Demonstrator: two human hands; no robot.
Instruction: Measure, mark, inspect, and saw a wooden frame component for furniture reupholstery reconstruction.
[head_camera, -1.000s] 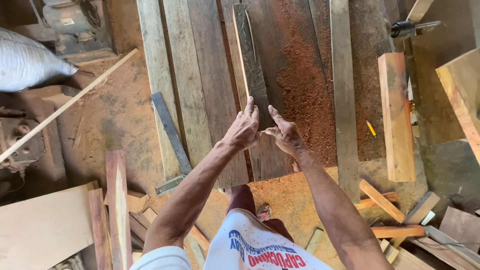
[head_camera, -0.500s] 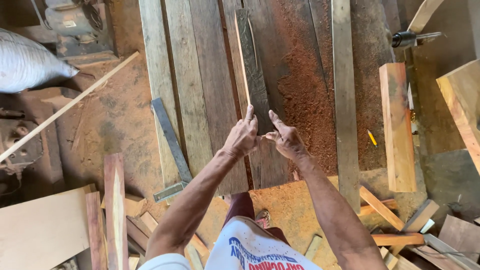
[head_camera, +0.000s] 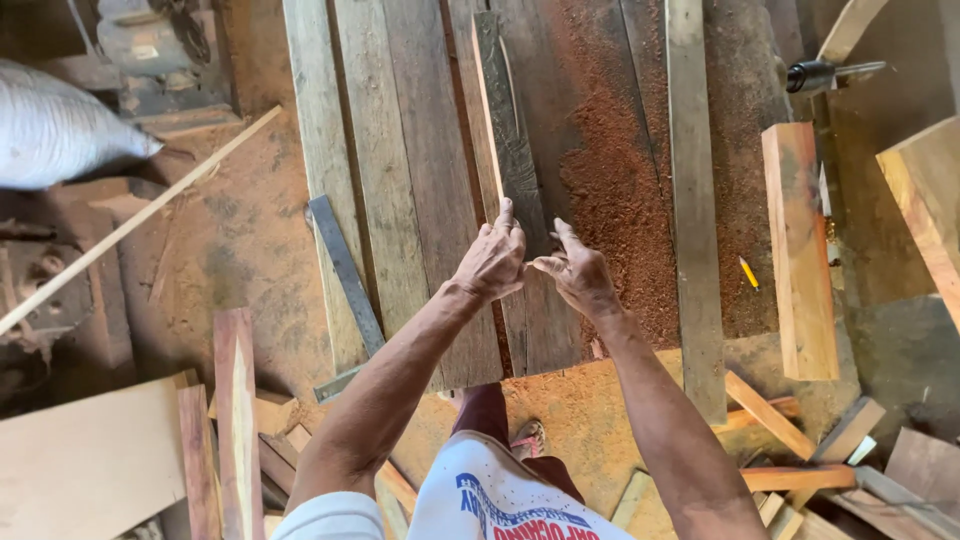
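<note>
Over the workbench, both hands (head_camera: 535, 262) still pinching the dark plank's (head_camera: 508, 140) near end, barely shifted

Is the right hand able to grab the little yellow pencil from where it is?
Probably yes. The right hand is at the dark plank, and the yellow pencil lies off to its right on the bench. Only a flat grey board lies between, low enough to reach over.

Grey weathered planks (head_camera: 400, 200), reddish-brown sawdust (head_camera: 610, 190) all over, a yellow pencil (head_camera: 748, 272), white sack (head_camera: 60, 140), white shorts (head_camera: 500, 510) with blue-red print.
</note>
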